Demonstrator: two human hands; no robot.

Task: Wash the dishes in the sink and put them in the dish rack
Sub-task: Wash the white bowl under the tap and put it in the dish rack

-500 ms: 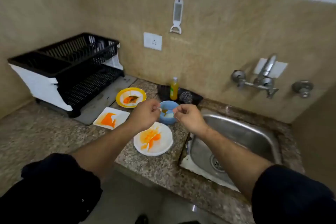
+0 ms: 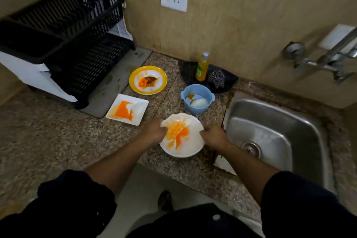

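Both hands are at the round white plate smeared with orange sauce (image 2: 181, 135), which sits near the front edge of the speckled granite tabletop (image 2: 58, 141), just left of the stainless steel sink (image 2: 274, 137). The left hand (image 2: 152, 131) is curled against the plate's left rim and the right hand (image 2: 213, 137) against its right rim, fingers bent around the edge; both seem to have hold of it, though whether the plate is already lifted clear of the tabletop cannot be told. The relation that matters is that the sink basin lies directly to the right of the plate, on the right hand's side, so the carry looks like a short sideways move over the basin's left lip. The tap (image 2: 328, 58) is on the wall above the sink's far side. Other soiled dishes wait farther back: a square white plate with orange sauce (image 2: 127, 109), a yellow-rimmed round plate (image 2: 147, 80) and a pale blue bowl (image 2: 197, 97). The black plastic dish rack (image 2: 63, 40) stands at the tabletop's far left, well apart from the sink, and no dishes show in it.
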